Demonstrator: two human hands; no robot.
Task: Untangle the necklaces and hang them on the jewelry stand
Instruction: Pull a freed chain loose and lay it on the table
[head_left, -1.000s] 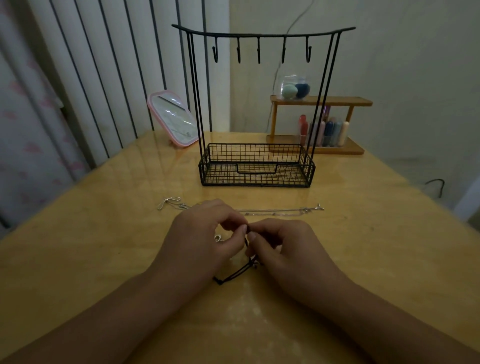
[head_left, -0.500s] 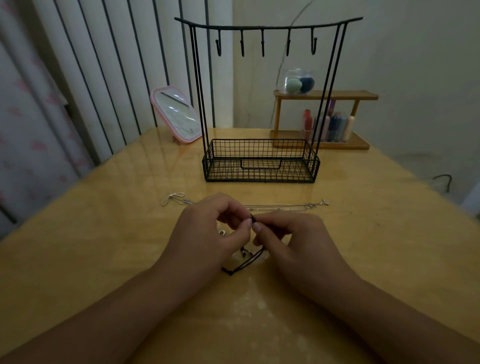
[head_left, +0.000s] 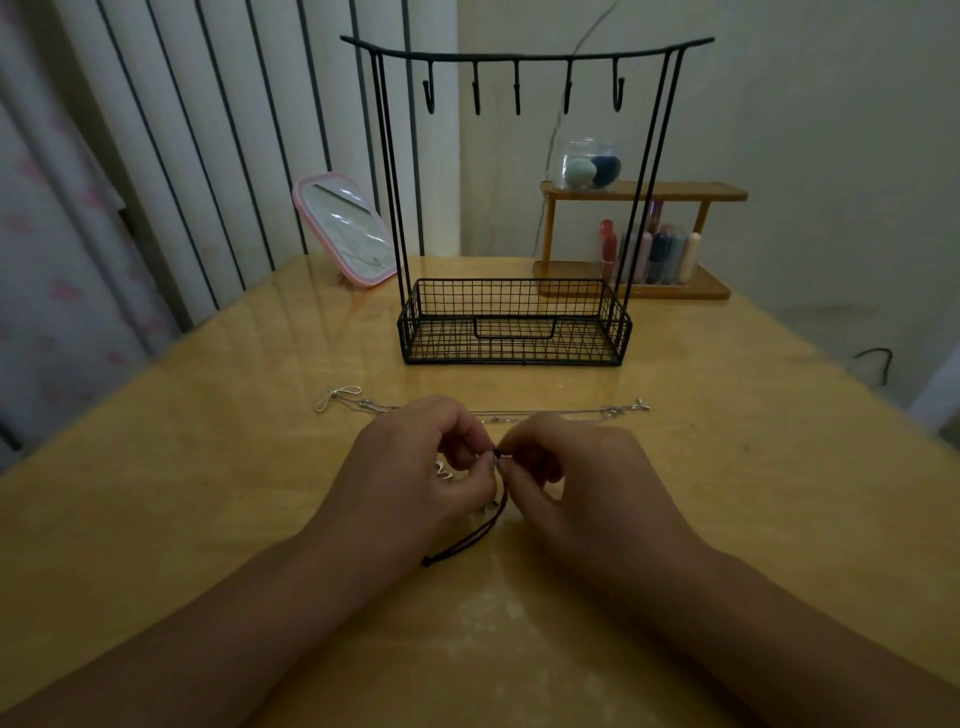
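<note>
Okay, both hands at centre frame, just off the table (head_left: 156, 519). Left hand (head_left: 415, 467) and right hand (head_left: 576, 483) sit knuckle to knuckle, each pinching the black cord necklace (head_left: 467, 540) at one small dark knot between the fingertips, so both are clamped on the cord. Vs a sec ago: hands have lifted a touch toward upper frame, and the pinch point now sits higher. The cord's tail hangs out longer toward lower left, ending in a little bead near the left wrist. I read that as slack getting worked free, tangle loosening, but not undone yet. Something silvery peeks under the left palm, too small for me to ID.

Silver chain necklace (head_left: 545, 413) lies stretched across the table just beyond the knuckles, clasp ends at mid-left and mid-right, apart from the hands.

Jewelry stand (head_left: 511, 322) upright at top centre; its five hooks (head_left: 517, 93) are bare, so nothing's hung yet.

Pink mirror (head_left: 345, 228) at upper left, wooden shelf (head_left: 644, 192) w/ bottles at upper right, both well clear.

Early stage, imo.
</note>
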